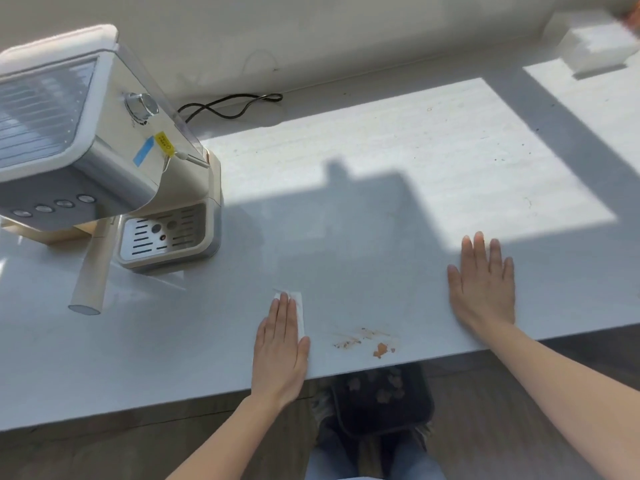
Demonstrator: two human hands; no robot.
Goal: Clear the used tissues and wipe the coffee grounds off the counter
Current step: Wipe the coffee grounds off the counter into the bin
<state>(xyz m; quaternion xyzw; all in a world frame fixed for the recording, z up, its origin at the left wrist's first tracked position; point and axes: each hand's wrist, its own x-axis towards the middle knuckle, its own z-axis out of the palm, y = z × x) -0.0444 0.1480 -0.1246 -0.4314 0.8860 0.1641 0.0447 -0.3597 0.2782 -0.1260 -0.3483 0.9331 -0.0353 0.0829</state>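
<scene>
The tissue is pinned flat under the left hand – thin, soft, easily torn; grounds lie just right; the right hand rests spread, empty.

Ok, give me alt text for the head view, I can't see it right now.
A person's left hand presses a white tissue flat on a white counter, beside brown coffee smears near the front edge. The right hand rests flat and empty further right. A coffee machine stands at left.
</scene>
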